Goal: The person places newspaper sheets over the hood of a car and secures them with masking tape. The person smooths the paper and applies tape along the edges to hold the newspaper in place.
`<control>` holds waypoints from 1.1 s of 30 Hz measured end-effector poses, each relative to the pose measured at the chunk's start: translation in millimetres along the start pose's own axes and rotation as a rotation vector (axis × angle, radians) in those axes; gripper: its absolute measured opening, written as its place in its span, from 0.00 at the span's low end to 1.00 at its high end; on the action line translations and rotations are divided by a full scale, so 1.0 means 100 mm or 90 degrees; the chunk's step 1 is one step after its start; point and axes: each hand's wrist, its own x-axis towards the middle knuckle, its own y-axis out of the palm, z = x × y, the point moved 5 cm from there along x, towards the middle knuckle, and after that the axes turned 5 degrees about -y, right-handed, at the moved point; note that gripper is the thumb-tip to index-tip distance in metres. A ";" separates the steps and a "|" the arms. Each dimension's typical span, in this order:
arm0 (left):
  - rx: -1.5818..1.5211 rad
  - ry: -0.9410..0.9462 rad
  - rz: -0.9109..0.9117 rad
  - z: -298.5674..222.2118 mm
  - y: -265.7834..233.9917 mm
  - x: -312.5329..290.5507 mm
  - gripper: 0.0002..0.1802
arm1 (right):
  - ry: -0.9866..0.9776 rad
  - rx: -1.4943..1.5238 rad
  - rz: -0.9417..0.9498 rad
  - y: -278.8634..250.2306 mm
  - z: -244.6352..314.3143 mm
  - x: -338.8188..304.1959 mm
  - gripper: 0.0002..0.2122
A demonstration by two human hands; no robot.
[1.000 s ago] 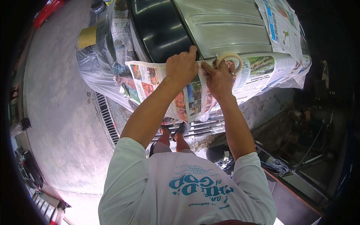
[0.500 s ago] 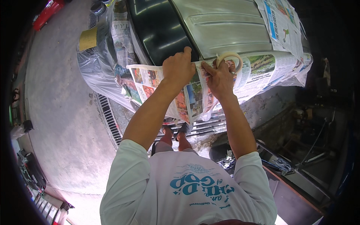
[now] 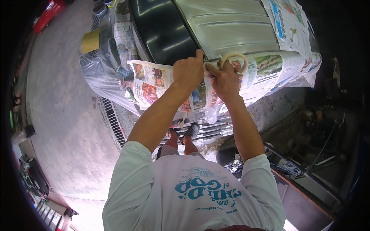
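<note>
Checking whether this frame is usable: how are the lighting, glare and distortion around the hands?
Head view: daylight is even on the left hand, right hand and tape roll; bright streaks of glare on the dark windscreen; fisheye bends the floor grate; right side falls into deep shadow.

A: What sort of place?

B: Car body/paint shop, open yard by the looks. Car (image 3: 216, 23) w/ a grey panel, masked w/ newspaper (image 3: 154, 82) & plastic sheet (image 3: 98, 73).

A: Anything else?

B: Tape roll (image 3: 234, 57) right at the paper edge. Concrete floor (image 3: 65, 115) w/ a drain grate (image 3: 113, 123). Paint cans (image 3: 101, 8) up top, red car (image 3: 48, 13) in the far corner. Junk & wires (image 3: 285, 167) off to the right, by a bench.
</note>
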 end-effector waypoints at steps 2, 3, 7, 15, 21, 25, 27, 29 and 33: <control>0.010 -0.001 0.001 -0.01 0.00 0.02 0.17 | -0.012 -0.014 0.000 -0.02 0.03 0.01 0.23; 0.017 0.004 -0.006 -0.01 0.00 0.02 0.17 | -0.011 -0.018 0.010 -0.01 0.04 0.01 0.23; 0.019 0.025 -0.043 0.05 0.03 0.00 0.18 | -0.003 -0.023 0.039 -0.03 0.07 0.03 0.25; 0.024 0.129 -0.168 0.06 0.06 -0.12 0.13 | -0.010 -0.019 0.037 -0.02 0.05 0.03 0.25; -0.002 0.082 -0.181 0.09 -0.06 -0.08 0.20 | -0.032 -0.029 0.012 -0.06 0.06 0.03 0.24; -0.028 -0.018 -0.079 0.18 -0.07 0.01 0.27 | -0.024 -0.034 0.034 -0.01 0.03 0.02 0.24; -0.050 -0.053 -0.048 0.23 -0.07 0.02 0.28 | -0.016 -0.030 0.047 -0.01 0.03 0.02 0.23; -0.079 -0.081 -0.027 0.26 -0.10 0.01 0.29 | 0.003 -0.015 0.063 -0.02 0.05 0.03 0.23; -0.095 -0.037 -0.096 0.25 -0.04 -0.03 0.28 | -0.009 -0.044 0.040 0.00 0.07 0.02 0.23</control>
